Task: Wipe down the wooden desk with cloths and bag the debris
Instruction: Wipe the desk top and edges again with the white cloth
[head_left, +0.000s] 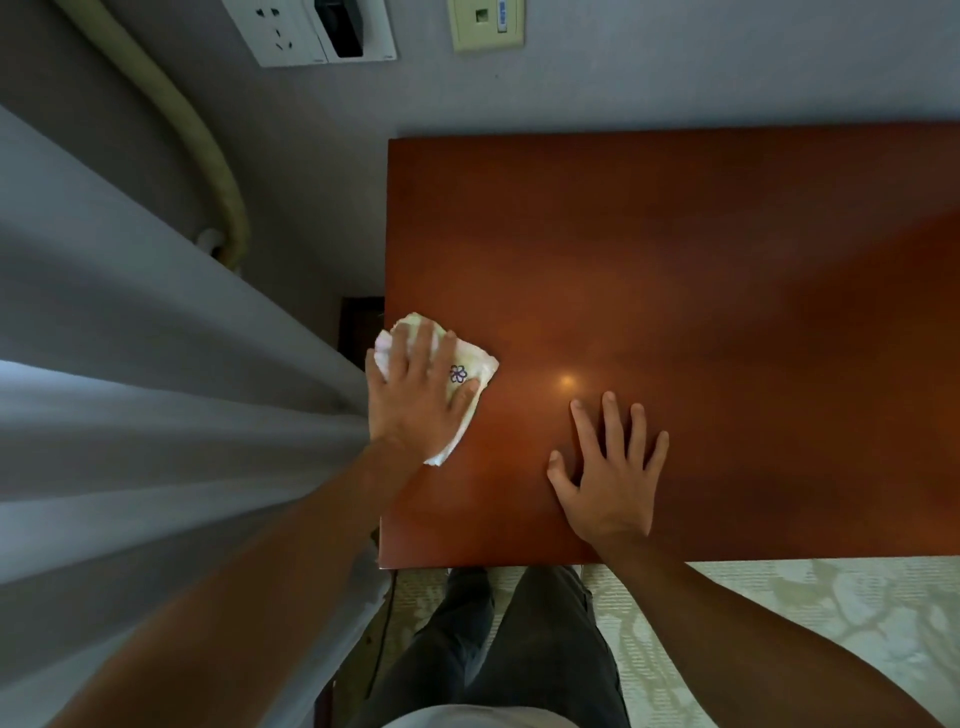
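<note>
Pressing down flat, my left hand (415, 395) lies with straight fingers spread on the cloth (470, 371), a pale crumpled rag with a small purple flower printed on it, at about nine o'clock on the tabletop (701, 249), right against its left edge. The cloth pokes out beyond the fingertips toward twelve o'clock and trails under the wrist toward six. My right hand (613, 478) rests well apart from it, toward six o'clock on the reddish-brown wood, palm down, fingers wide and straight, holding nothing. A small bright spot of light reflects off the polished surface between my two hands, just beyond the right fingertips. At nine o'clock off the tabletop hangs a grey curtain (130, 395), touching my left forearm. On the wall at twelve o'clock I see a white socket panel (306, 31) and a cream wall plate (485, 23). At six o'clock my dark trousers (519, 654) stand over patterned carpet (805, 613).
</note>
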